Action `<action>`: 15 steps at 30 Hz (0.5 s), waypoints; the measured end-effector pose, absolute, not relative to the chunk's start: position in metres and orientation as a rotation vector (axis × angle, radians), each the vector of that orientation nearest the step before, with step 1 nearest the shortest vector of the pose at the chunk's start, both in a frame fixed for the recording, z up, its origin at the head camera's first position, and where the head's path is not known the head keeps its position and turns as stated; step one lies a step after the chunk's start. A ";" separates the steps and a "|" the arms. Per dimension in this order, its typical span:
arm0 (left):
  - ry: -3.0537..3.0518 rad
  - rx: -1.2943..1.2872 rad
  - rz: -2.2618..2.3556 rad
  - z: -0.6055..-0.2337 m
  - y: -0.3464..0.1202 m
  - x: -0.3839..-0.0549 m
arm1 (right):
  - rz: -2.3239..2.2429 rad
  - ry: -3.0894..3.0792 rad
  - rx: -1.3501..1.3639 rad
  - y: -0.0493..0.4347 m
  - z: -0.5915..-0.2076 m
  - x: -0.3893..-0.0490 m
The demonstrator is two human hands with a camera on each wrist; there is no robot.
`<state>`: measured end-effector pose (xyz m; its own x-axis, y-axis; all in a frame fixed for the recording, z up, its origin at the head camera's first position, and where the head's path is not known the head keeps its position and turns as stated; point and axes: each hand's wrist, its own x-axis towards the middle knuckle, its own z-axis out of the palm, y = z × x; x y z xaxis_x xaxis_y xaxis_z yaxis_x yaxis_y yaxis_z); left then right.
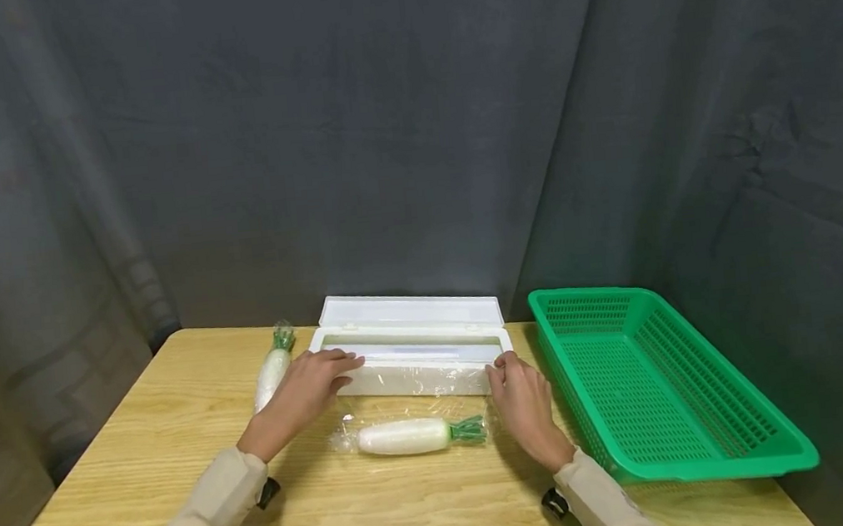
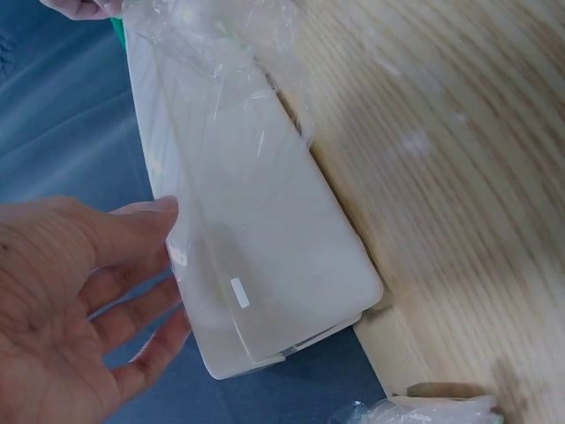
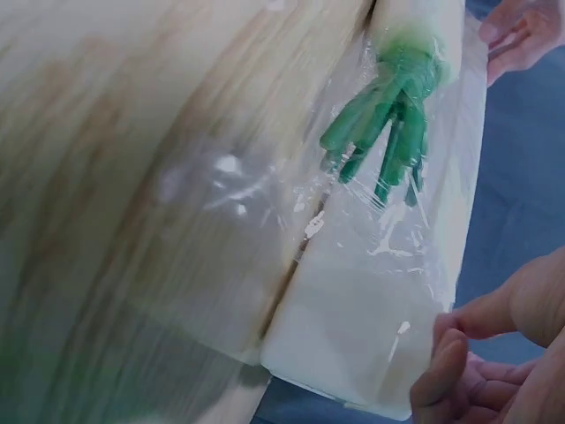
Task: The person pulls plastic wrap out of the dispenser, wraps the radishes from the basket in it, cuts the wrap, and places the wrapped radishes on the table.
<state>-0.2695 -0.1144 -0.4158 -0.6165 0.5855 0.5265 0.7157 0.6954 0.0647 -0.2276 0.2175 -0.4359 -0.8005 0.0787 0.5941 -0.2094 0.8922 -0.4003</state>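
A white radish with cut green stems lies on clear plastic wrap in front of a white wrap dispenser box. The wrap runs from the box's front edge over the table. My left hand is at the box's left front edge; in the left wrist view its thumb touches the edge and its fingers are spread loosely. With thumb and index finger, my right hand pinches the wrap at the box's right front corner. The dispenser's lid stands raised at the back.
A second white radish, in clear wrap, lies left of the box, beside my left forearm. To the right stands a green perforated basket. Dark grey curtains hang behind the wooden table.
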 end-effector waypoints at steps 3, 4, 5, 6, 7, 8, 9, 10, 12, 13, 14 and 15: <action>-2.415 -1.004 -0.381 -0.418 -0.114 -0.270 | 0.584 -2.365 0.150 0.216 -0.439 -0.232; -2.413 -1.004 -0.383 -0.419 -0.114 -0.271 | 0.580 -2.348 0.171 0.216 -0.440 -0.233; -2.411 -1.004 -0.384 -0.419 -0.114 -0.271 | 0.575 -2.334 0.189 0.216 -0.441 -0.234; -2.406 -1.004 -0.381 -0.418 -0.114 -0.271 | 0.576 -2.322 0.209 0.216 -0.441 -0.236; -2.408 -1.005 -0.387 -0.419 -0.113 -0.271 | 0.576 -2.317 0.225 0.217 -0.442 -0.236; -2.407 -1.004 -0.385 -0.419 -0.113 -0.271 | 0.580 -2.316 0.242 0.218 -0.442 -0.237; -2.406 -1.003 -0.388 -0.419 -0.112 -0.271 | 0.584 -2.318 0.259 0.219 -0.442 -0.237; -2.404 -1.000 -0.387 -0.419 -0.112 -0.271 | 0.590 -2.323 0.275 0.220 -0.443 -0.238; -2.403 -0.992 -0.377 -0.419 -0.112 -0.272 | 0.595 -2.333 0.305 0.222 -0.442 -0.239; -2.404 -0.989 -0.375 -0.419 -0.111 -0.272 | 0.599 -2.340 0.320 0.222 -0.442 -0.240; -2.403 -0.985 -0.367 -0.419 -0.111 -0.272 | 0.604 -2.346 0.334 0.223 -0.442 -0.241; -2.404 -0.981 -0.368 -0.420 -0.111 -0.272 | 0.606 -2.355 0.348 0.223 -0.442 -0.242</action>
<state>-0.2717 -0.1109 -0.4198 -0.6066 0.5713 0.5529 0.7106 0.7015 0.0547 -0.2415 0.2231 -0.4418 -0.7387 -0.0850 0.6687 -0.3971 0.8565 -0.3298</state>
